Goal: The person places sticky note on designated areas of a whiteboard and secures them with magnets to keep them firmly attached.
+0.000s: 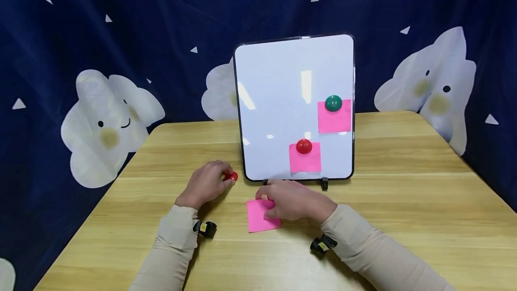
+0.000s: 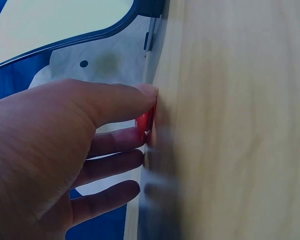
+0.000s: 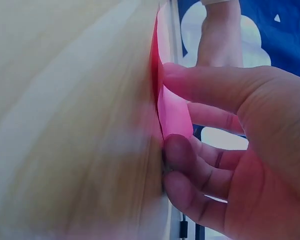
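Note:
Left of the whiteboard's foot, my left hand (image 1: 207, 183) pinches a round red magnet (image 1: 232, 176) at the tabletop. The left wrist view has this red magnet (image 2: 144, 119) between thumb and index finger, partly covered by them. A square pink sticky note (image 1: 258, 220) lies on the table in front of the board. Over its right and far edges is my right hand (image 1: 295, 199), holding it with thumb and fingers. In the right wrist view the thumb presses on the pink note (image 3: 176, 114), and its near edge stands slightly off the wood.
A black-framed whiteboard (image 1: 274, 102) stands on small black feet (image 1: 325, 184). On it, a green magnet (image 1: 333, 103) holds one pink note (image 1: 335, 122), and a red magnet (image 1: 304, 146) holds another pink note (image 1: 305, 163) lower down. Behind the wooden table (image 1: 404, 183) hangs a dark blue curtain (image 1: 181, 8).

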Demonstrator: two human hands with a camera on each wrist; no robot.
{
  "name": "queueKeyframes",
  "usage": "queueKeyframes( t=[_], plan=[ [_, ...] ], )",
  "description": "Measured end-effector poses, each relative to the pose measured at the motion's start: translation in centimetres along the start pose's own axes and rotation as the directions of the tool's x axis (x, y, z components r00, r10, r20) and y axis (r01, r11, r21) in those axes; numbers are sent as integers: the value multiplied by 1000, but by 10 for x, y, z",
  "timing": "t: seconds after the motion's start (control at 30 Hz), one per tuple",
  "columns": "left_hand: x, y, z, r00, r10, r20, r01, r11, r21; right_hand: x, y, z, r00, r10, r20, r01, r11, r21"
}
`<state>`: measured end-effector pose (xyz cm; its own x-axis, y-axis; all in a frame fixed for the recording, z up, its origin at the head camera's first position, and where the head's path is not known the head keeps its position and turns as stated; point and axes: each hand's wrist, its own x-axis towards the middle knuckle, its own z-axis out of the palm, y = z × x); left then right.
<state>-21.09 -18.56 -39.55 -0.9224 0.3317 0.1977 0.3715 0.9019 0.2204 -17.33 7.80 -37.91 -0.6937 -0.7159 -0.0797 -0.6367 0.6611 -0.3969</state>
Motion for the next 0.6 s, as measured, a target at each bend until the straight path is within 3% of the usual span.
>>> queueKeyframes(
  t=[0.27,0.43,0.6],
  plan=[
    [-1,-4,-1,1000,-24,1,24,1000,-15,5,3,1,998,1,-70,6,996,87],
    [0,-5,-1,1000,-20,0,20,1000,-8,5,9,1,993,-63,-99,67,997,41],
    [0,-5,-1,1000,-11,3,11,1000,-11,2,11,1,988,-114,-101,120,991,58]
  ],
)
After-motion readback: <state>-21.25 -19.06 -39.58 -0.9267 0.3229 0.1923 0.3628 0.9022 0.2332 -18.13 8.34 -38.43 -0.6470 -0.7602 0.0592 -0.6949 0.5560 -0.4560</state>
